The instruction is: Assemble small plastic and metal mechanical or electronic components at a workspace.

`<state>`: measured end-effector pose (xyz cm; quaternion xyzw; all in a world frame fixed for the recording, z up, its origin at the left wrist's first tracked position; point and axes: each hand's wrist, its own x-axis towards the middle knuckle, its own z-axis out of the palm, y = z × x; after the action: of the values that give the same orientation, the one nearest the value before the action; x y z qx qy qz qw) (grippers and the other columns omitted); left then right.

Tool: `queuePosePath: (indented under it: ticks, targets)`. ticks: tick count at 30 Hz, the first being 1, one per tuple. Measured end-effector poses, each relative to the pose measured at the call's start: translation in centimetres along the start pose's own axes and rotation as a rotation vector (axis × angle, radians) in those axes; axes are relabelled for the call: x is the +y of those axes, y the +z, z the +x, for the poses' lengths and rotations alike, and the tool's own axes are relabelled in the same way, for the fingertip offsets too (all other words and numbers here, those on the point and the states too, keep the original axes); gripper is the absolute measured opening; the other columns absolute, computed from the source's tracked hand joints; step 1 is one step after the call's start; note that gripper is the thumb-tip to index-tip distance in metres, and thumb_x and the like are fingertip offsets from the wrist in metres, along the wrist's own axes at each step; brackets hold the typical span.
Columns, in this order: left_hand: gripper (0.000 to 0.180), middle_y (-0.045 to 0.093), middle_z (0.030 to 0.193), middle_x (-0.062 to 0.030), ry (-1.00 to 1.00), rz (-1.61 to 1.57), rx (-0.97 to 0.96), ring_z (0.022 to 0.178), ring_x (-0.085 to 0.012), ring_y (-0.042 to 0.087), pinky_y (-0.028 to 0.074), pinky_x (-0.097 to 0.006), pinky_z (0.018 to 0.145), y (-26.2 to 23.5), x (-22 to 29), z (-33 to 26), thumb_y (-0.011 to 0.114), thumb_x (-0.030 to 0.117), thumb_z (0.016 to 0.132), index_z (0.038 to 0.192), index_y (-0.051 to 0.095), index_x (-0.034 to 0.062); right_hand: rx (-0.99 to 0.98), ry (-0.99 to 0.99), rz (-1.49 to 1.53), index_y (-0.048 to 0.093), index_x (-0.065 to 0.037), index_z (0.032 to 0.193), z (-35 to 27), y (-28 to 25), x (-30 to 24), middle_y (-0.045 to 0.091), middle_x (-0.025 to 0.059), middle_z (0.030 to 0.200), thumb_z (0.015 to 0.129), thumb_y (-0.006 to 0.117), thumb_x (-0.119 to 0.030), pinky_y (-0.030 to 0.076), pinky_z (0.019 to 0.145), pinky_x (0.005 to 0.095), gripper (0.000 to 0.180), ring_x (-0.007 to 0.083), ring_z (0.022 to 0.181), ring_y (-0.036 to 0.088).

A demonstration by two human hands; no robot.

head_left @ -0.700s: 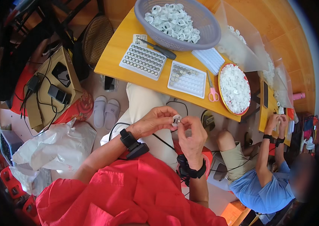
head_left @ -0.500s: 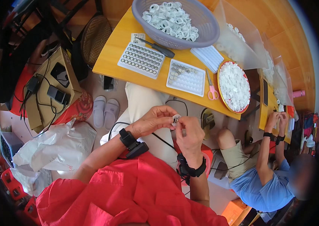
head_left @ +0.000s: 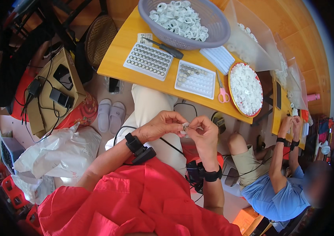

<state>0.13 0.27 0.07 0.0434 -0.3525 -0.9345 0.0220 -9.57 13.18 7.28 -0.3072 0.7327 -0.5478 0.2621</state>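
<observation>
Above my lap, my left hand (head_left: pixel 162 126) pinches a small white plastic part (head_left: pixel 184 133) between thumb and fingertips. My right hand (head_left: pixel 205 135) meets it from the other side, its thumb and forefinger closed at the part's edge. Something small and dark shows at the part's top; the fingertips hide most of it. On the table ahead, a white tray (head_left: pixel 148 61) is filled with rows of button cells. A second white tray (head_left: pixel 202 87) has button cells in only some of its pockets.
On the table (head_left: pixel 114 65) are a purple-grey basket (head_left: pixel 214 37) and a red-rimmed plate (head_left: pixel 256 106) of white parts, a screwdriver (head_left: pixel 169 50), pink scissors (head_left: pixel 223 95) and stacked white trays (head_left: pixel 219 59). A co-worker in a blue shirt (head_left: pixel 273 196) sits at right. A cardboard box (head_left: pixel 37 118) stands left.
My right hand has turned and shifted slightly, with its wrist moved right and its fingers now at the part's upper edge. My left hand has stayed almost still.
</observation>
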Motion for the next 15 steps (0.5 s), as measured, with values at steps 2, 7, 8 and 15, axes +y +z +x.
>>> queuePosePath:
  ticks: [2,7,8,15]
  targets:
    - [0.022,0.062,0.092,-0.0081,-0.017,-0.018,-0.018,0.082,-0.0155,0.062,0.051,-0.029,0.076,0.0,0.2,0.0,0.063,0.010,0.082,0.101,0.059,0.0002,-0.104,0.217,0.295,0.055,-0.005,0.079,0.3,-0.6,0.3,0.056,-0.0017,0.071,0.072,0.063,0.005,0.042,0.053,0.0196,0.015,0.0044,0.063,0.053]
    - [0.023,0.061,0.093,-0.0076,-0.038,-0.026,-0.029,0.083,-0.0155,0.061,0.051,-0.029,0.076,-0.1,0.2,0.1,0.063,0.011,0.082,0.102,0.058,0.0009,-0.207,0.405,0.483,0.056,-0.006,0.084,1.3,-1.5,0.9,0.056,-0.0010,0.071,0.071,0.065,0.003,0.039,0.052,0.0175,0.018,0.0046,0.059,0.051]
    - [0.023,0.061,0.094,-0.0075,-0.045,-0.036,-0.029,0.083,-0.0155,0.061,0.051,-0.029,0.076,-0.1,0.2,0.1,0.062,0.011,0.082,0.103,0.057,0.0012,-0.240,0.426,0.501,0.056,-0.006,0.086,1.4,-1.6,1.0,0.056,-0.0013,0.072,0.072,0.065,0.001,0.039,0.051,0.0171,0.018,0.0044,0.058,0.050]
    - [0.023,0.060,0.096,-0.0077,-0.011,-0.188,-0.052,0.086,-0.0167,0.061,0.052,-0.030,0.077,-0.6,0.2,0.2,0.059,0.012,0.085,0.105,0.055,0.0015,-0.024,0.189,0.375,0.057,-0.005,0.085,3.2,-2.8,-0.7,0.054,-0.0028,0.070,0.079,0.063,-0.004,0.037,0.049,0.0169,0.009,0.0037,0.056,0.047]
